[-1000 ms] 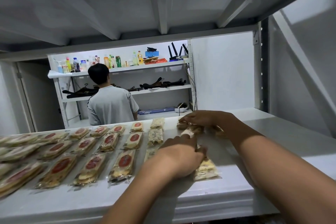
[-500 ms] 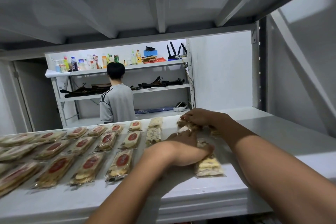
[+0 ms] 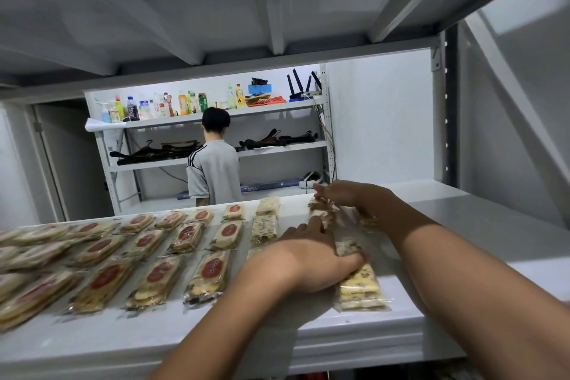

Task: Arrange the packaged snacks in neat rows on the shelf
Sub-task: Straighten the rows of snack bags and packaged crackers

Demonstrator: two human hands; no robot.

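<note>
Hands unmoved: left hand flat on front packet, right hand pinching rear packet; person beyond stepped right

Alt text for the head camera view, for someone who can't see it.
Two bare hands arrange packaged snacks on a white shelf: the left hand presses a pale snack packet near the front edge, the right hand touches packets at the back. Rows of red-labelled cracker packets fill its left side; beyond, a person in a grey shirt faces away.
</note>
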